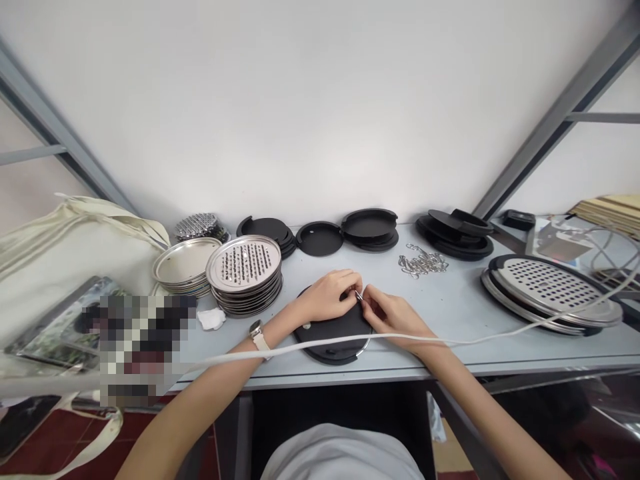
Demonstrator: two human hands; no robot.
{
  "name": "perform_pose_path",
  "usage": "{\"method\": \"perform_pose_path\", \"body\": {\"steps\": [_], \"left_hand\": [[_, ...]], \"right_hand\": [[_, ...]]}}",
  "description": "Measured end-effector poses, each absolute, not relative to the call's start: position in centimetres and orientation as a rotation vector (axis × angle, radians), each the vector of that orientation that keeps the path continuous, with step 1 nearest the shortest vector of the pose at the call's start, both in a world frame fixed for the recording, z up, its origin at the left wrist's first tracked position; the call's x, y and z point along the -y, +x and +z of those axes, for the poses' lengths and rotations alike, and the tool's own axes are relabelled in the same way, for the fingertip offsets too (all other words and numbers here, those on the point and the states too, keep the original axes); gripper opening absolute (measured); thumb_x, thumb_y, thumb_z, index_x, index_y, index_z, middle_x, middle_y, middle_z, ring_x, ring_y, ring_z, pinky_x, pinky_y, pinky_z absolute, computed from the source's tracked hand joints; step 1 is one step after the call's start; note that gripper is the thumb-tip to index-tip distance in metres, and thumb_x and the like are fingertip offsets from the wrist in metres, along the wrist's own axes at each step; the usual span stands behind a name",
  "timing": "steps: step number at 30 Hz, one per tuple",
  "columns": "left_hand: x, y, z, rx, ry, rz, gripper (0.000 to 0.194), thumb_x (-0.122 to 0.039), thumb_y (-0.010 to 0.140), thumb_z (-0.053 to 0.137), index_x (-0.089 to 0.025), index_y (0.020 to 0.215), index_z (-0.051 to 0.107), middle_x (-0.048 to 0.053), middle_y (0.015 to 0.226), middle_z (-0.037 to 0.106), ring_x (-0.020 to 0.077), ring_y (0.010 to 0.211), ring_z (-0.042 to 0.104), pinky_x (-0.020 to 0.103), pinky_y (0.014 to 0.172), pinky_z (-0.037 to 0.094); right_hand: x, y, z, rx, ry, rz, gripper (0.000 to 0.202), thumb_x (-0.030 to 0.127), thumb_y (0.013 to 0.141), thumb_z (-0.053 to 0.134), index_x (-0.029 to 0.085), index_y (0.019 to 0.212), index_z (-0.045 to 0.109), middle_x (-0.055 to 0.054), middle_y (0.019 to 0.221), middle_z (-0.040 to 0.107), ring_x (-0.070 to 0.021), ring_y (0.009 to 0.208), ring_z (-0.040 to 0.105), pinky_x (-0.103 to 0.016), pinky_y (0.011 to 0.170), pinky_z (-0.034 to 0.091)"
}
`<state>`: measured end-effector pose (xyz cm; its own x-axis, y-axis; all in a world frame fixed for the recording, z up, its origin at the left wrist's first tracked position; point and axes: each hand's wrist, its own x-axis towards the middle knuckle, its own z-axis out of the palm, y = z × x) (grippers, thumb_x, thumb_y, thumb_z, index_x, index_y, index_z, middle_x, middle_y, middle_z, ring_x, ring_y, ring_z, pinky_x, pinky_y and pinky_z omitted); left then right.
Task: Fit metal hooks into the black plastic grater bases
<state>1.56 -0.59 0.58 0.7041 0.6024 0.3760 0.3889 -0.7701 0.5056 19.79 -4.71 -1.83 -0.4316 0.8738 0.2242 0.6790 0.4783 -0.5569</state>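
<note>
On the table in front of me lies a round black plate (330,337), with a thin silvery edge showing at its lower right. My left hand (334,295) reaches over its far side, fingers closed at a small shiny metal clip (359,295). Against the other end of that clip, my right hand (393,315) is pinched, thumb and fingers together. The fingers partly hide the clip, and I cannot tell whether it is fixed to the plate. Several loose metal clips (424,261) lie in a heap beyond my right hand.
Stacked perforated metal discs (243,267) and plain metal discs (185,263) stand at left. Black round covers (370,227) line the wall. Assembled grater-like discs (555,287) are piled at right. A white cable (480,337) crosses in front. A cloth bag (75,247) sits far left.
</note>
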Motion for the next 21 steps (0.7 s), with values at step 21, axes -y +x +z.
{"method": "perform_pose_path", "body": {"steps": [21], "left_hand": [[-0.5,1.52,0.05,-0.82,2.016,0.84,0.011,-0.021,0.082,0.046,-0.015,0.081,0.055,-0.001,0.073,0.056,0.0094,0.066,0.051,0.021,0.06,0.04]], "right_hand": [[4.8,19.69,-1.85,2.256,-1.273,0.502,0.015,0.03,0.09,0.034,0.022,0.08,0.041,0.004,0.058,0.046,-0.011,0.048,0.041,-0.022,0.049,0.03]]}}
